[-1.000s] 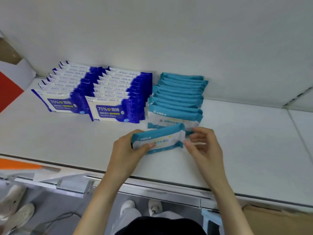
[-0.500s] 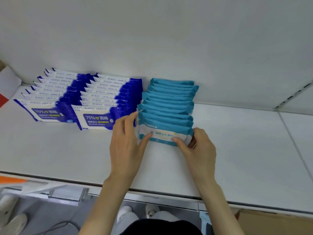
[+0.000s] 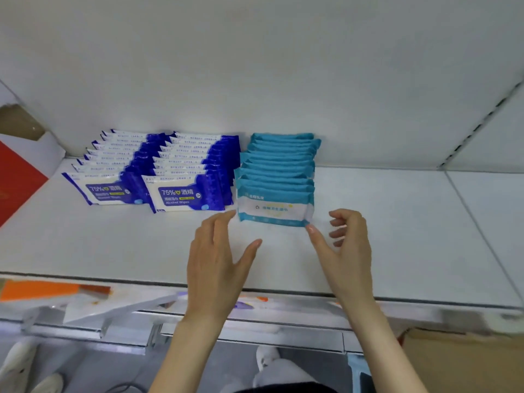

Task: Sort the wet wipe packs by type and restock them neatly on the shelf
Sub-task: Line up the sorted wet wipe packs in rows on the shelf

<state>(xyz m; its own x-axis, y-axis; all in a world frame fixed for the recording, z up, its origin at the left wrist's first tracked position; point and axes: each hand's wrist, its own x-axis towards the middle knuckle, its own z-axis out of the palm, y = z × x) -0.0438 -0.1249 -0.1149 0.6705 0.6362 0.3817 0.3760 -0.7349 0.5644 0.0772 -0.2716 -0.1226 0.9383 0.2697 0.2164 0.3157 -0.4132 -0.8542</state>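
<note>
On the white shelf stand two rows of dark blue alcohol wipe packs and, to their right, one row of teal wipe packs. The front teal pack leans against that row. My left hand hovers just in front of its lower left corner, fingers straight, holding nothing. To the right of the pack, my right hand has its thumb tip at the lower right corner and its fingers loosely curled, empty.
A red and white box stands at the shelf's left end. The shelf's right part is bare white board with a seam. Below the front edge are a metal rail, an orange tag, and a cardboard box at the lower right.
I set the teal pack I was holding at the front of the teal row, pressed it in, then drew both hands back from it.
</note>
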